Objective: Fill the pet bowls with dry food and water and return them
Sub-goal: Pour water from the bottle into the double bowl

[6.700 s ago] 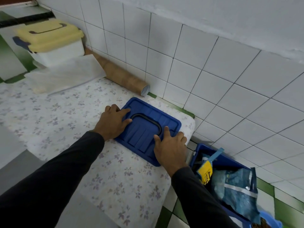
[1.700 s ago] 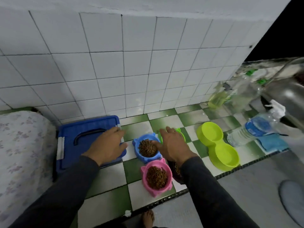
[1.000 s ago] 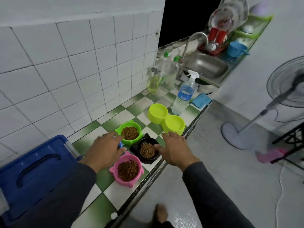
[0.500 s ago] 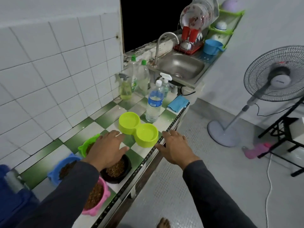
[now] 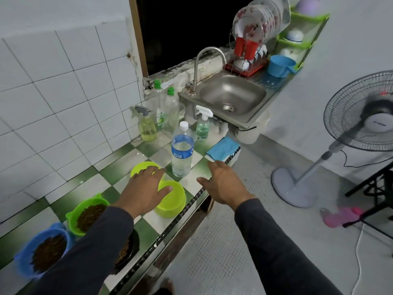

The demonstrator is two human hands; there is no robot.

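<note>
Food bowls [image 5: 87,213] filled | double bowl [image 5: 172,199] by water bottle [image 5: 182,152] dry | left hand [image 5: 144,189], right hand [image 5: 223,184] spread, holding nothing

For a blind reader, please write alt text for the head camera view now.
Both open hands, left hand and right hand, reach over a tiled counter toward an empty lime double bowl and a water bottle. Bowls of dry food stand at left, a sink behind.

You face white tiled wall [image 5: 53,99], dark window [image 5: 182,30], steel sink [image 5: 231,96], grey floor [image 5: 244,241], pedestal fan [image 5: 361,122] on your right.
</note>
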